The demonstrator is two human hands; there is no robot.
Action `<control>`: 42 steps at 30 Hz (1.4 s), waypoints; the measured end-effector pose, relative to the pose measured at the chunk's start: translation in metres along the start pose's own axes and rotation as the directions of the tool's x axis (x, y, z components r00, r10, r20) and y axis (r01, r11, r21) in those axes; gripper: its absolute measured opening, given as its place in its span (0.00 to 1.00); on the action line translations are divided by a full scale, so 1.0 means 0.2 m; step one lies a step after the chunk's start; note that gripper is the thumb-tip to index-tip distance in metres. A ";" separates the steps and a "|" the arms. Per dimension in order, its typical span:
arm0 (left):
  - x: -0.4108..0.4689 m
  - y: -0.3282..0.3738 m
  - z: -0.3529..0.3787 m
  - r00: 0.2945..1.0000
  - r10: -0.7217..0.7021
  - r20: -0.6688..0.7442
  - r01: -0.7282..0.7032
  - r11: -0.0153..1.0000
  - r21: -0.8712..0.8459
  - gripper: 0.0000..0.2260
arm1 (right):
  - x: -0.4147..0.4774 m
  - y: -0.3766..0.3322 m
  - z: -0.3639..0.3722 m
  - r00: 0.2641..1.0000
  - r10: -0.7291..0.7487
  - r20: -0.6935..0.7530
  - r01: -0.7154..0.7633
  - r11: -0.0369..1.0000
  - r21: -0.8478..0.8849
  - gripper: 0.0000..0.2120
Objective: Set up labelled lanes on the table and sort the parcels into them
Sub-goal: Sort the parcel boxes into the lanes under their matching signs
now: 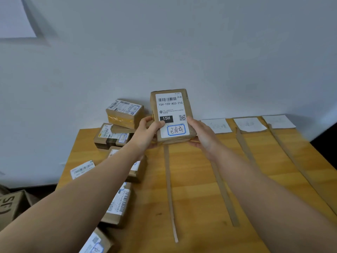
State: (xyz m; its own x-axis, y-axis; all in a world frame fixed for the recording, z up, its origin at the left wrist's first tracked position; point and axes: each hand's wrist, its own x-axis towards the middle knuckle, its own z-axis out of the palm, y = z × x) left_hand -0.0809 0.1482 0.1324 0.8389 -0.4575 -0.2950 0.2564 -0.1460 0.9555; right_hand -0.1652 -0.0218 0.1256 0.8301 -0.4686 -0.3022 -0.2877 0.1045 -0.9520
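A plain grey-white wall (164,52) fills the upper half. At its top left is a pale, blurred panel (16,17) with a grey frame; what it is cannot be told. At the lower left, beside the tabletop (197,179), a brown carton (11,205) printed "SF" sits lower down. Dark floor (326,143) shows at far right.

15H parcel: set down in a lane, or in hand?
In hand. The parcel stands upright, label toward the camera, left hand and right hand gripping its lower sides.

Wooden table (197,179) bears parcels (118,199), tape strips (168,179), paper labels (249,124).
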 end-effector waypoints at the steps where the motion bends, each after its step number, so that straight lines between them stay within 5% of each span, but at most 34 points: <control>1: 0.00 0.00 0.05 1.000 -0.005 0.008 0.005 1.000 -0.008 0.24 | -0.01 0.01 -0.04 1.000 0.001 -0.008 -0.001 1.000 0.001 0.22; 15: -0.11 -0.15 1.21 0.999 -0.051 0.018 0.052 0.998 -0.039 0.23 | -0.16 0.16 -1.19 0.997 0.063 -0.055 -0.064 0.998 -0.020 0.19; 20: -0.12 -0.21 1.54 0.994 -0.110 -0.016 0.111 0.993 0.036 0.15 | -0.16 0.22 -1.57 0.985 0.152 -0.087 -0.156 0.986 -0.050 0.22; 32: 0.14 -0.20 1.82 0.992 -0.127 -0.014 0.128 0.982 0.142 0.09 | 0.02 0.34 -2.03 0.929 0.282 -0.239 -0.275 0.959 0.063 0.27; 42: 0.29 -0.32 2.07 0.987 -0.159 0.020 0.147 0.950 0.276 0.08 | 0.18 0.46 -2.30 0.909 0.270 -0.318 -0.290 0.957 -0.015 0.24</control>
State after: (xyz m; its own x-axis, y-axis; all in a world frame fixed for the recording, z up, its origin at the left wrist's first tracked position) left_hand -0.2476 -0.2312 0.0531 0.7779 -0.4456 -0.4431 0.2345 -0.4484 0.8625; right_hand -0.3818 -0.4335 0.0487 0.5248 -0.6765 -0.5167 -0.5228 0.2229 -0.8228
